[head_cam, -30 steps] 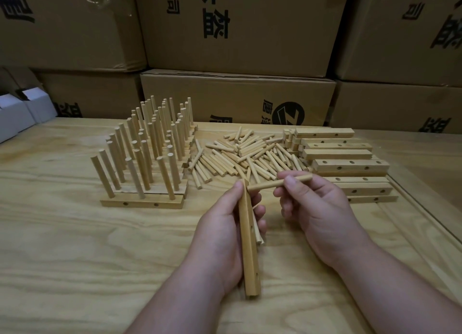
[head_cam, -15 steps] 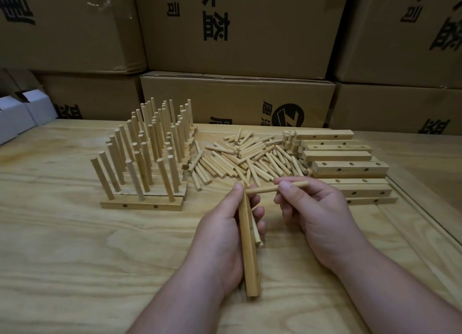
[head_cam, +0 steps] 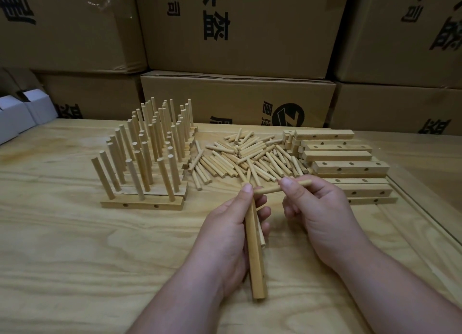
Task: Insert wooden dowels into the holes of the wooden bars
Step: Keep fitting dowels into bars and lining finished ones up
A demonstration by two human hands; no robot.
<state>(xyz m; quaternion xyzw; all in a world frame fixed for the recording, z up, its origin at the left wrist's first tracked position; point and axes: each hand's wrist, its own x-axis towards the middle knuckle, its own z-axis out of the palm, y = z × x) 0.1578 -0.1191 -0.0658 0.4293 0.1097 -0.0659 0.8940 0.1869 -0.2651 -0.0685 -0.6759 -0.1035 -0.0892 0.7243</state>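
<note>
My left hand [head_cam: 225, 236] grips a wooden bar [head_cam: 255, 261] that stands on edge and points away from me, its near end on the table. My right hand [head_cam: 322, 216] pinches a wooden dowel [head_cam: 272, 189] held crosswise, its left tip at the far end of the bar beside my left thumb. Another dowel [head_cam: 261, 233] pokes out of the bar's right side under my left fingers. A heap of loose dowels [head_cam: 250, 158] lies behind my hands. Empty bars with holes [head_cam: 350, 167] are stacked at the right.
Several bars filled with upright dowels [head_cam: 150, 153] stand in rows at the left. Stacked cardboard boxes [head_cam: 237, 28] wall off the back. Small white boxes [head_cam: 17, 116] sit at the far left. A raised wooden edge [head_cam: 430, 223] runs along the table's right side.
My right hand has brought the dowel's left tip a little closer to the far end of the bar. My left hand holds the bar almost still.
</note>
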